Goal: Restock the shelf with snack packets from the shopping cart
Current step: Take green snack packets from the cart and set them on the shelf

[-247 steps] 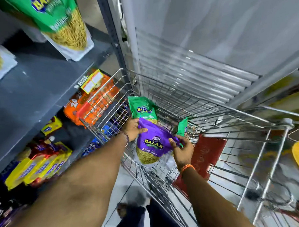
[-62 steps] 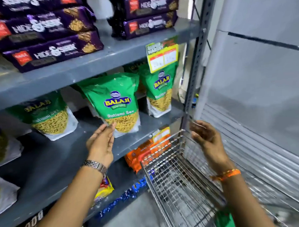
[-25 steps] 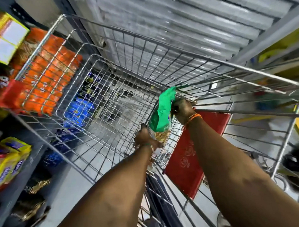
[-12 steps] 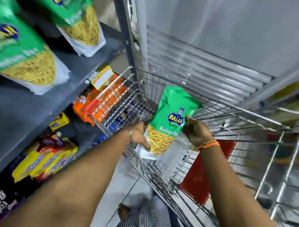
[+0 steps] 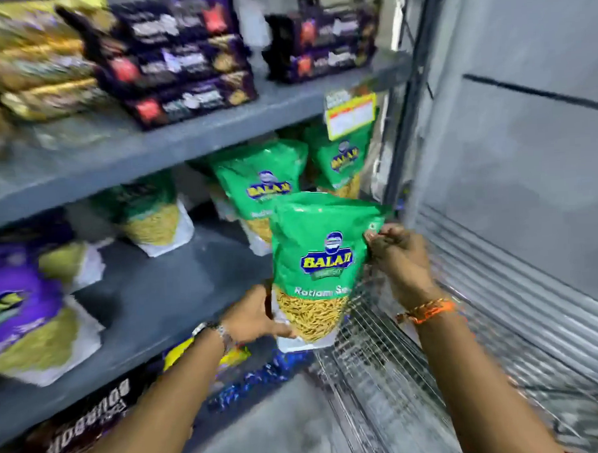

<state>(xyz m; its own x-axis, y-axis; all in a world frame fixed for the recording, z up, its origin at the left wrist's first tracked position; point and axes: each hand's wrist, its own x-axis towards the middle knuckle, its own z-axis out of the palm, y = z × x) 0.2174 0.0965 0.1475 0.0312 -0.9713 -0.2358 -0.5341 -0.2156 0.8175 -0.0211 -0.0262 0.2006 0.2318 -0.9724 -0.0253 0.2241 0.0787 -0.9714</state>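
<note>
I hold a green snack packet (image 5: 318,259) upright in front of the grey middle shelf (image 5: 150,301), above the wire shopping cart (image 5: 376,370). My left hand (image 5: 257,319) grips its lower left corner. My right hand (image 5: 394,253) pinches its upper right corner. Behind it on the shelf stand three more green packets (image 5: 261,187), (image 5: 342,159), (image 5: 149,212). A purple packet (image 5: 23,310) stands at the shelf's left end.
The upper shelf (image 5: 184,135) carries dark biscuit packs (image 5: 180,60) and golden packs (image 5: 27,67), with a yellow price tag (image 5: 351,116) on its edge. A shelf post (image 5: 408,95) and a grey wall (image 5: 527,148) stand on the right. Lower shelves hold more packs (image 5: 87,430).
The green packet has been lifted out of the cart by both hands and raised to the middle shelf's front. My view has swung up from the cart to the shelves.
</note>
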